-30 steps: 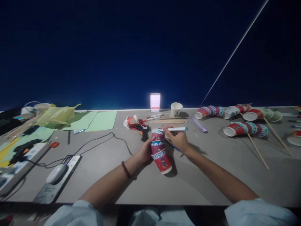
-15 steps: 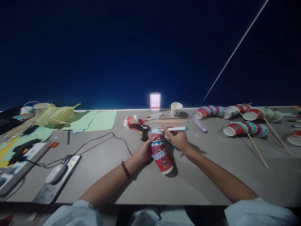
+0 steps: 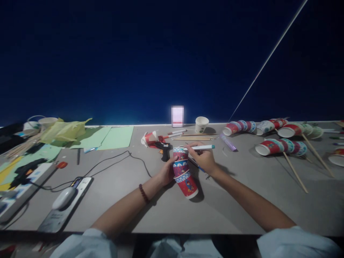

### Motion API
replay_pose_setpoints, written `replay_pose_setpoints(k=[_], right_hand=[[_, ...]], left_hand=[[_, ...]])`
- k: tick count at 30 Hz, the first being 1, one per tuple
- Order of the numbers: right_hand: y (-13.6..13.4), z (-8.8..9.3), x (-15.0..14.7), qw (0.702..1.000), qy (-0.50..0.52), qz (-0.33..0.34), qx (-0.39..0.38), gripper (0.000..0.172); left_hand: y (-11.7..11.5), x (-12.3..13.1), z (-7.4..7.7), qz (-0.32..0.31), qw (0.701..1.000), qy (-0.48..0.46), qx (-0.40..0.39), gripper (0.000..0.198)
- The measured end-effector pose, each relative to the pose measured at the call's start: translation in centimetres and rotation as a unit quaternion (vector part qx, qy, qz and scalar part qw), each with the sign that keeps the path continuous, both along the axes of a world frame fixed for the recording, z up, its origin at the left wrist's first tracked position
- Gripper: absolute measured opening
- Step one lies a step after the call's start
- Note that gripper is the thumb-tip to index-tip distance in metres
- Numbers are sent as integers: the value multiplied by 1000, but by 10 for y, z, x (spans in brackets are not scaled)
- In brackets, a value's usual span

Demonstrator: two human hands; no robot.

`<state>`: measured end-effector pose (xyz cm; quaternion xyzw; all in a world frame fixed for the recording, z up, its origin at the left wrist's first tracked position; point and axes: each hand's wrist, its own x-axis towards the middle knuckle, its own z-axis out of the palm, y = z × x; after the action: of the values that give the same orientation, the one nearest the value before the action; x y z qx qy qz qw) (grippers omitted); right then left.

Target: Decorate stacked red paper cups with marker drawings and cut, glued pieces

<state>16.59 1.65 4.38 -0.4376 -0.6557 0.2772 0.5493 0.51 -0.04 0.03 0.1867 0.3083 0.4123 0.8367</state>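
Note:
A curved chain of patterned paper cups (image 3: 185, 179), red, purple and blue, stands at the middle of the table. Its left side is held by my left hand (image 3: 168, 171), thumb across the upper cup and the other fingers hidden behind. My right hand (image 3: 203, 157) pinches a white marker (image 3: 202, 147) with a teal end pointing right. The marker's other end is at the top cup's rim, where my fingers partly cover it. Just behind my left hand lies a black glue gun (image 3: 164, 151).
Several finished-looking cup chains, one a red and blue chain (image 3: 281, 147) on a stick, lie to the right. Behind are a white paper cup (image 3: 201, 124), brushes and wooden sticks (image 3: 192, 139). A power strip (image 3: 27, 190), phone (image 3: 57, 215) and green paper (image 3: 115, 138) occupy the left.

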Motion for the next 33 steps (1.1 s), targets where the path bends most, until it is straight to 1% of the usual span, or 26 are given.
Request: replay_pose_setpoints(k=[6, 9, 12, 18, 25, 33], right_hand=[[0, 0, 0, 1000, 5, 4, -2, 14], [1, -1, 0, 1000, 15, -5, -6, 15], [1, -2, -1, 1000, 16, -12, -7, 16], [0, -1, 0, 1000, 13, 3, -2, 16], [0, -2, 0, 1000, 12, -9, 1, 15], [1, -3, 0, 1000, 8, -5, -2, 14]], left_hand=[[1, -1, -3, -1, 1000, 5, 6, 32], [1, -1, -4, -2, 1000, 11, 7, 33], [1, -1, -4, -3, 1000, 8, 11, 35], [1, 0, -2, -2, 1000, 6, 14, 32], [0, 1, 0, -4, 1000, 4, 15, 32], [0, 1, 0, -3, 1000, 4, 13, 32]])
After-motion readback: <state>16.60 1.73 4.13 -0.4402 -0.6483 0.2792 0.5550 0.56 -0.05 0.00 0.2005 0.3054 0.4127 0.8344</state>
